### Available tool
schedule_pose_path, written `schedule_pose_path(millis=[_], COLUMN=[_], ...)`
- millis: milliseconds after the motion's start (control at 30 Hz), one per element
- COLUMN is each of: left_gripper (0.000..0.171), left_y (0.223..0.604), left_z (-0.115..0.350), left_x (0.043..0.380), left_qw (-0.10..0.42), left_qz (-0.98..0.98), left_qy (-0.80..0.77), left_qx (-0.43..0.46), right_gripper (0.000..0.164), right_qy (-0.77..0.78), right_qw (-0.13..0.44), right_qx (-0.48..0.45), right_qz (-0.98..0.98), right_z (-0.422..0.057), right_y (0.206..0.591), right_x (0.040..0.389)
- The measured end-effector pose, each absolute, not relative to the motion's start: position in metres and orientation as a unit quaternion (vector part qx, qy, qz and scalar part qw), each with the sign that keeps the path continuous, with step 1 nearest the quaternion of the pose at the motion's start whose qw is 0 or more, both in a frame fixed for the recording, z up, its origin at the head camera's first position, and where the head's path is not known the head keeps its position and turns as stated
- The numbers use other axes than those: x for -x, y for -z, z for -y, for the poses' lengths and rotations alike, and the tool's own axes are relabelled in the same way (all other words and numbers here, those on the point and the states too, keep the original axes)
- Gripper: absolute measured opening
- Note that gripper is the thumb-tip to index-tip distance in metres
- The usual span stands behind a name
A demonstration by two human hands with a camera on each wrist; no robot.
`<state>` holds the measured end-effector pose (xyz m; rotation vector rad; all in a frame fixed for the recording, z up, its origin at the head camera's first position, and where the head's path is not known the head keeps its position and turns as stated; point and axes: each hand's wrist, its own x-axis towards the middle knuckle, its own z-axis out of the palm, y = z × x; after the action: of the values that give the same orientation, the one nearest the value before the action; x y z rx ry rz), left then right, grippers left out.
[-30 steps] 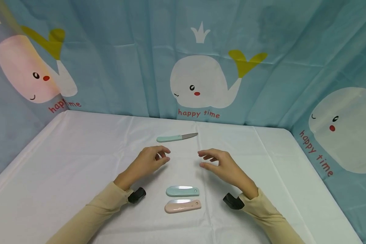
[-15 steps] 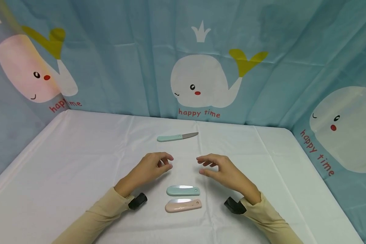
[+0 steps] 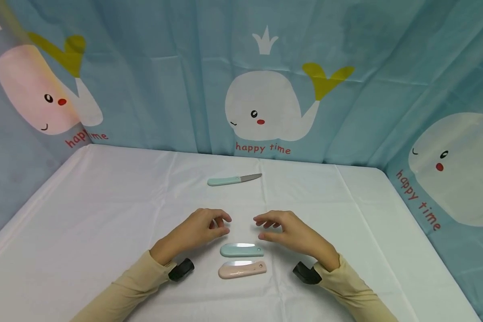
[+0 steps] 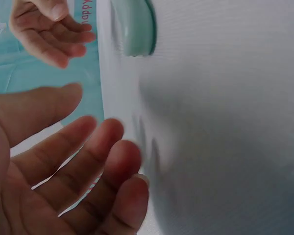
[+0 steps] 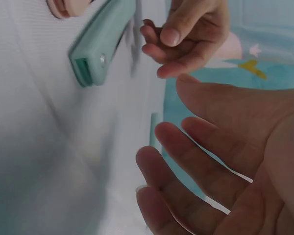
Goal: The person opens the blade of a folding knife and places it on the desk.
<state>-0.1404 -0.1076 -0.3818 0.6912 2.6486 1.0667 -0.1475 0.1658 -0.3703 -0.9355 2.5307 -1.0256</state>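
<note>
There lay the folded mint-green pocketknife [image 3: 241, 252] on the white tablecloth [image 3: 326, 210], just beyond the folded pink pocketknife [image 3: 242, 271]! Near it, the left hand [image 3: 201, 229] and the right hand [image 3: 293, 232] faced each other across a gap, fingers loosely bent, thumbs apart from fingertips, both off the knives. Farther out lay an unfolded mint-green pocketknife [image 3: 233, 180], and behind everything hung a blue whale-print curtain [image 3: 157, 103].

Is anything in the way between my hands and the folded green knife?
No, nothing visible stands between your left hand or right hand and the folded green knife. The pink knife lies on your side of it, the open knife beyond both hands.
</note>
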Motion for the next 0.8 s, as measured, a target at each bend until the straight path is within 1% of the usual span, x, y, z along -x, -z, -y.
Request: schedule_pose_path(millis=[233,333,433,633,800], left_gripper=[0.024,0.026,0.027,0.023,0.019], left_y=[0.382,0.383,0.383,0.383,0.383], left_z=[0.110,0.111,0.111,0.109,0.108], left_x=[0.140,0.139,0.139,0.137,0.136], left_qw=[0.160,0.188,0.210,0.211,0.207], left_qz=[-0.878,-0.868,-0.863,-0.868,-0.872], left_qy=[-0.345,-0.350,-0.355,-0.342,-0.335], left_qx=[-0.292,-0.297,-0.293,-0.291,-0.290], right_gripper=[0.038,0.036,0.034,0.031,0.029], right_qy=[0.357,0.350,0.339,0.327,0.333], right_qw=[0.169,0.183,0.184,0.175,0.191], right_qx=[0.337,0.336,0.339,0.360,0.359], right_qz=[-0.855,-0.855,-0.858,-0.856,-0.851], right_z=[-0.161,-0.159,-0.157,-0.155,-0.155], right_y=[0.380,0.384,0.386,0.387,0.387], right_x=[0.145,0.144,0.143,0.142,0.142])
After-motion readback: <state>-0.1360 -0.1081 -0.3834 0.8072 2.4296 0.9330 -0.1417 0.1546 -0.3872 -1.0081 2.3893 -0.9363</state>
